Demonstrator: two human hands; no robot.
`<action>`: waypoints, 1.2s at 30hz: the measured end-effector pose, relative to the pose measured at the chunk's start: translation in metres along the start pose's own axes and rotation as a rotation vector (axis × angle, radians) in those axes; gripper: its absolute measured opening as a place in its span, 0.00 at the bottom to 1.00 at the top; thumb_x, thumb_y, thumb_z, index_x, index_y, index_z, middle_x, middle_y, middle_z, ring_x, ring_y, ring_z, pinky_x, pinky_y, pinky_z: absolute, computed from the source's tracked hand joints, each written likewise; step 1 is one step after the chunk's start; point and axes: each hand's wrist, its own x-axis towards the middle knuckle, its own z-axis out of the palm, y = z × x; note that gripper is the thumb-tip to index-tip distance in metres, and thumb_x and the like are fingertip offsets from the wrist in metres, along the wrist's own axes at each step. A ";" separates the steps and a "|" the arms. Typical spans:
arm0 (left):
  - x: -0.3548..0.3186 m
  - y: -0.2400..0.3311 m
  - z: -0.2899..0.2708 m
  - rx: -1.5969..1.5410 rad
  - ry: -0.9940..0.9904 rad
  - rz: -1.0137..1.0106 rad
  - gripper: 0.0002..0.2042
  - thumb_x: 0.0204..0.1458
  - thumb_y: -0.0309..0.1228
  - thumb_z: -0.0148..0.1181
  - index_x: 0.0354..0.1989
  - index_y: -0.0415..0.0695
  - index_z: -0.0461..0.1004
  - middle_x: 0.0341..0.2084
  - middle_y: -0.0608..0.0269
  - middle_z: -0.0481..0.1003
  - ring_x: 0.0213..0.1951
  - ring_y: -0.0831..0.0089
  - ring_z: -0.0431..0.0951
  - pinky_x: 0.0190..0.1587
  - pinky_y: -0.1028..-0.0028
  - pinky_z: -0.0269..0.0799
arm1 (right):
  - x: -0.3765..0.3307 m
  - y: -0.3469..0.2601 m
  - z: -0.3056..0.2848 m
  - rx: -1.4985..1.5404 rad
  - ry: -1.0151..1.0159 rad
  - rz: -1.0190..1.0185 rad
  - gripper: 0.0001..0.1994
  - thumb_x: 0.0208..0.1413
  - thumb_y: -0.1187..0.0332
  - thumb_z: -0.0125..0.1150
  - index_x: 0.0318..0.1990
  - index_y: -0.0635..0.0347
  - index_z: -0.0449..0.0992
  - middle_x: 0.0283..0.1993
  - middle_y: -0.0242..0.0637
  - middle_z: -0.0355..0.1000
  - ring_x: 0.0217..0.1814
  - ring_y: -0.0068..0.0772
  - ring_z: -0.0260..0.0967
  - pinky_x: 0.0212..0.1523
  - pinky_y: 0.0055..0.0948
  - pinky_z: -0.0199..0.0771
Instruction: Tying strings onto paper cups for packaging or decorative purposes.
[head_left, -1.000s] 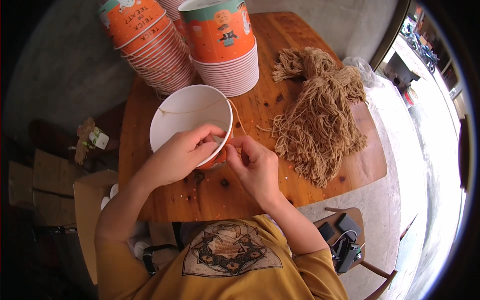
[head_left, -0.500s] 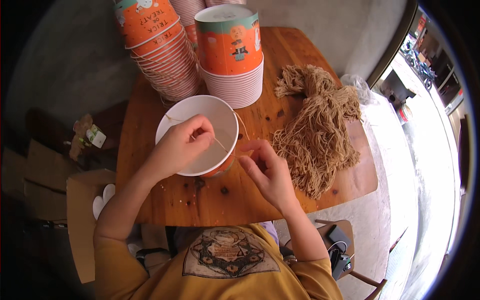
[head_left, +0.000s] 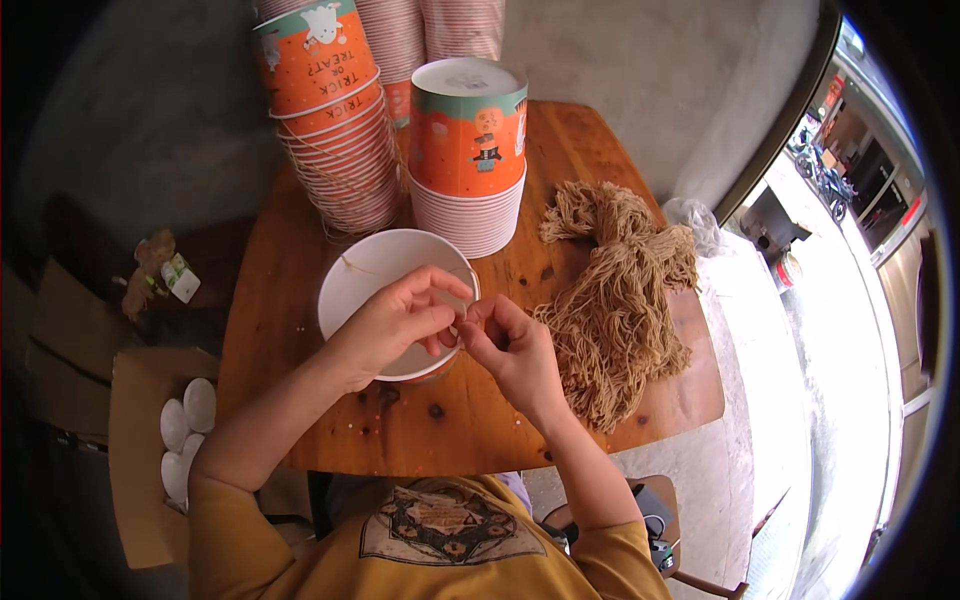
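Observation:
An open paper bucket [head_left: 352,275], white inside and orange outside, stands upright on the wooden table [head_left: 420,430]. Thin tan twine [head_left: 347,260] shows at its far left rim, and more of it loops by the right rim. Over the bucket's mouth, my left hand [head_left: 400,322] pinches the twine between thumb and fingers. My right hand [head_left: 515,355] meets it at the right rim, thumb and forefinger pressed together on the twine. The fingers hide most of the strand where the two hands meet. To the right lies a thick bundle of tan twine [head_left: 620,310].
Behind the bucket stand an upside-down stack of orange paper buckets [head_left: 468,140] and a leaning stack [head_left: 330,110] with twine strung along it. A cardboard box [head_left: 140,440] with several white round pieces [head_left: 200,405] sits low at left. A stool [head_left: 650,520] stands below the table's right side.
My hands have come together at the bucket's right rim; before, they were apart with the strand stretched between them. The view has tilted, so the table sits lower in the picture.

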 end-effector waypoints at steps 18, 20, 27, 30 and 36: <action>0.011 -0.010 0.006 0.132 -0.018 -0.103 0.08 0.59 0.30 0.58 0.42 0.39 0.75 0.33 0.70 0.75 0.34 0.84 0.72 0.37 0.80 0.69 | 0.031 -0.048 -0.039 0.115 -0.416 -0.106 0.05 0.63 0.73 0.55 0.44 0.61 0.71 0.30 0.23 0.66 0.31 0.13 0.59 0.33 0.18 0.64; 0.012 -0.014 0.009 0.194 -0.031 0.085 0.08 0.59 0.31 0.59 0.40 0.39 0.75 0.32 0.70 0.75 0.35 0.84 0.72 0.39 0.79 0.69 | 0.040 -0.044 -0.036 0.084 -0.411 -0.105 0.05 0.62 0.73 0.54 0.44 0.61 0.71 0.30 0.25 0.67 0.32 0.14 0.60 0.34 0.19 0.65; 0.008 -0.008 0.006 0.183 -0.120 0.000 0.08 0.60 0.31 0.58 0.39 0.39 0.76 0.30 0.71 0.75 0.34 0.83 0.72 0.38 0.79 0.69 | 0.041 -0.021 -0.037 -0.132 -0.268 -0.094 0.04 0.63 0.75 0.54 0.44 0.60 0.71 0.37 0.24 0.68 0.37 0.13 0.62 0.39 0.17 0.65; 0.008 -0.006 0.005 0.096 -0.118 -0.073 0.08 0.61 0.33 0.57 0.38 0.40 0.76 0.28 0.72 0.74 0.30 0.86 0.70 0.33 0.81 0.67 | 0.027 -0.014 -0.040 -0.082 -0.195 -0.102 0.04 0.63 0.74 0.55 0.44 0.60 0.70 0.37 0.24 0.67 0.36 0.12 0.61 0.38 0.17 0.65; 0.011 -0.005 0.004 0.059 -0.108 -0.131 0.09 0.61 0.34 0.58 0.37 0.40 0.75 0.23 0.73 0.71 0.25 0.87 0.66 0.29 0.84 0.63 | -0.008 -0.024 -0.044 -0.225 -0.142 -0.214 0.06 0.56 0.73 0.64 0.39 0.61 0.75 0.36 0.32 0.69 0.33 0.22 0.68 0.32 0.23 0.71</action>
